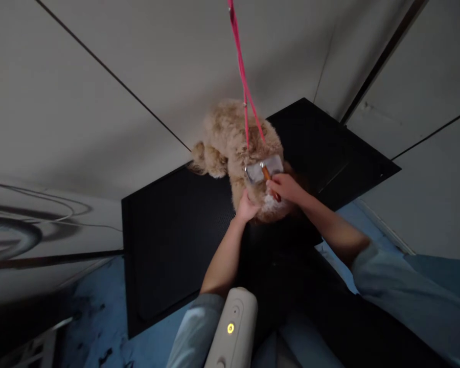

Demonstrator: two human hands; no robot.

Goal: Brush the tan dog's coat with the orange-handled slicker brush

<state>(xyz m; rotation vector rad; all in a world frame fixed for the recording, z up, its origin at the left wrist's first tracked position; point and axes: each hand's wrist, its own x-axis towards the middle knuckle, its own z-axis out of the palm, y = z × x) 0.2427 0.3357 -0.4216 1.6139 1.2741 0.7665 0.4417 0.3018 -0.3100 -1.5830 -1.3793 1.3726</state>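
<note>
A curly tan dog [233, 128] is at the far middle part of a black grooming table, with a pink cord loop [240, 56] coming down to it from above. My right hand [285, 188] is closed around the wooden handle of a slicker brush [255, 171], whose wide silvery head lies against the dog's coat. A pale patch of fur shows just below the brush. Low on the dog's near side, my left hand [247, 207] grips it with the thumb pointing up; the other fingers are mostly hidden.
The black grooming table [176, 245] stands against grey walls, above a blue floor [95, 301] with dark clumps on it. A pale rounded device [233, 327] with a yellow light juts up at the bottom. Hose and cables [23, 232] hang at left.
</note>
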